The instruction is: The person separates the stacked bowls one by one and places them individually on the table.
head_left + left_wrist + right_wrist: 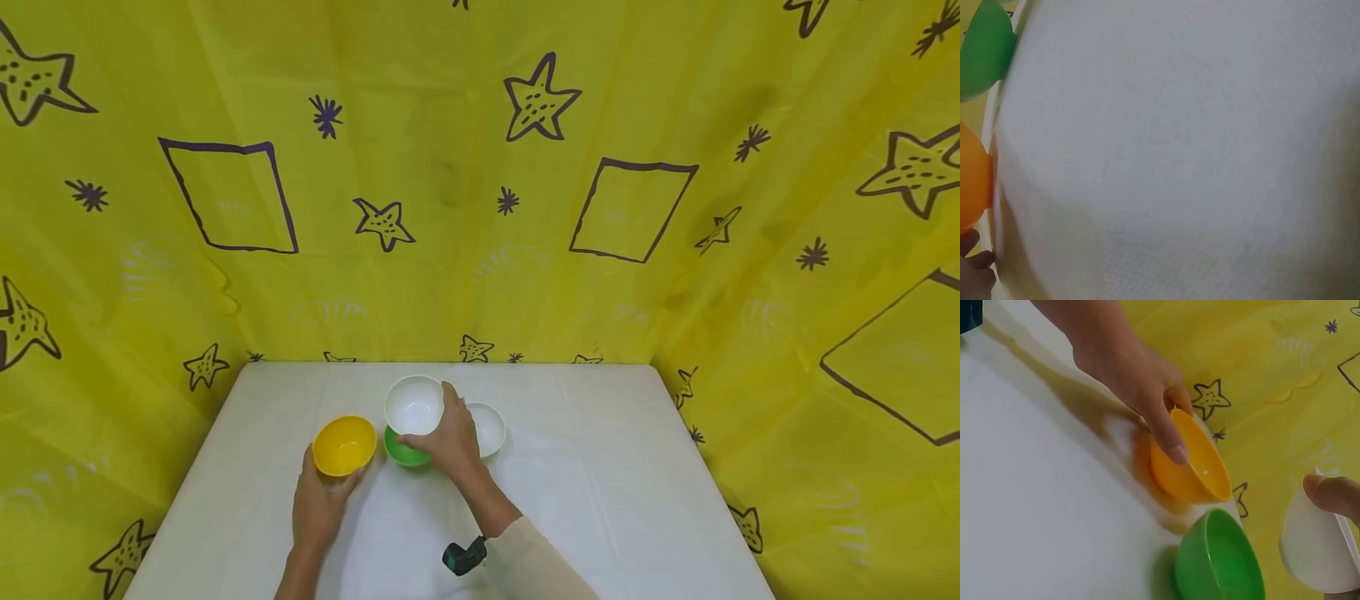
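At the left of the table, my left hand (318,507) grips a yellow bowl (345,447), with the thumb at its near right rim and the fingers round its left side. My right hand (456,440) holds a white bowl (414,406) by its right side, raised above the table. Below that bowl, partly covered by it and my right thumb, stands a green bowl (406,452). The right wrist view shows the held white bowl (1313,547) tilted, apart from the green bowl (1216,565). In the left wrist view the yellow bowl (971,178) is cut off by the left edge.
Another white bowl (491,431) sits on the table just right of my right hand, which partly hides it. A white cloth covers the table (600,483). Yellow curtains (450,283) with drawn stars rise behind and on both sides. A small dark device (463,556) shows at my right wrist.
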{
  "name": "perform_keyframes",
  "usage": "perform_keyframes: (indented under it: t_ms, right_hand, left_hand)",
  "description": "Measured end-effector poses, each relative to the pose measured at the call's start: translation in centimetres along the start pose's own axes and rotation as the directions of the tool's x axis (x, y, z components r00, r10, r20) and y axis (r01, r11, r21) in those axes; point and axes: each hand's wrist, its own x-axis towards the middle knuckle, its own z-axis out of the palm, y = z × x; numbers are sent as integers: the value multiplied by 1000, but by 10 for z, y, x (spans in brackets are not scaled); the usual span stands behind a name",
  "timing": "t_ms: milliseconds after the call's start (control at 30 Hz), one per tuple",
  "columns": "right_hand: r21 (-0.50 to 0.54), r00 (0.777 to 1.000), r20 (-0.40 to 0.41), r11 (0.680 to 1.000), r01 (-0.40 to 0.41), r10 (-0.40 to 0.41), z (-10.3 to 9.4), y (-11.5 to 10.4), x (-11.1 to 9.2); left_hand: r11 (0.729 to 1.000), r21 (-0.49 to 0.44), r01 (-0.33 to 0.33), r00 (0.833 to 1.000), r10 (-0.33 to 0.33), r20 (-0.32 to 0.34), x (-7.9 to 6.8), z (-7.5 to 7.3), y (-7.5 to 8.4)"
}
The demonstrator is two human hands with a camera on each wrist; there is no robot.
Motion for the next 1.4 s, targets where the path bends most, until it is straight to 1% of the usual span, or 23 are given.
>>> perform_keyframes:
  t_ms: [200, 300, 433, 600, 800, 933, 1033, 1233, 1400]
  right_hand:
    - [22, 999, -39, 1000, -17, 18, -11, 10, 1]
    - [31, 998, -57, 999, -29, 30, -15, 16, 1]
    - [29, 995, -92, 999, -27, 30, -22, 24, 1]
    - [60, 991, -123, 997, -43, 50, -34, 35, 1]
    - [76, 980, -167, 993, -94, 106, -48, 50, 2]
    - [90, 971, -212, 991, -96, 113, -55, 56, 3]
    - [101, 965, -235, 990, -99, 121, -58, 60, 3]
    - [119, 957, -246, 984, -130, 156, -63, 69, 0]
    - [125, 946, -269, 981, -151, 180, -68, 80, -2]
  left_hand:
    - [1000, -9, -3, 1000, 3, -4, 0, 0, -4]
    - [1000, -18, -6, 1000, 6, 1, 0, 0, -4]
    - [1000, -7, 1, 1000, -1, 11, 1, 0, -2]
    - [1000, 2, 9, 1000, -10, 27, 2, 1, -1]
    - [1000, 4, 14, 1000, -14, 25, 1, 1, -4]
    - [1000, -2, 11, 1000, -11, 21, 2, 1, -4]
    - [1000, 2, 14, 999, -14, 32, 2, 0, -3]
    - [999, 15, 29, 998, -30, 46, 2, -1, -3]
    - [1000, 13, 18, 999, -18, 27, 1, -1, -4]
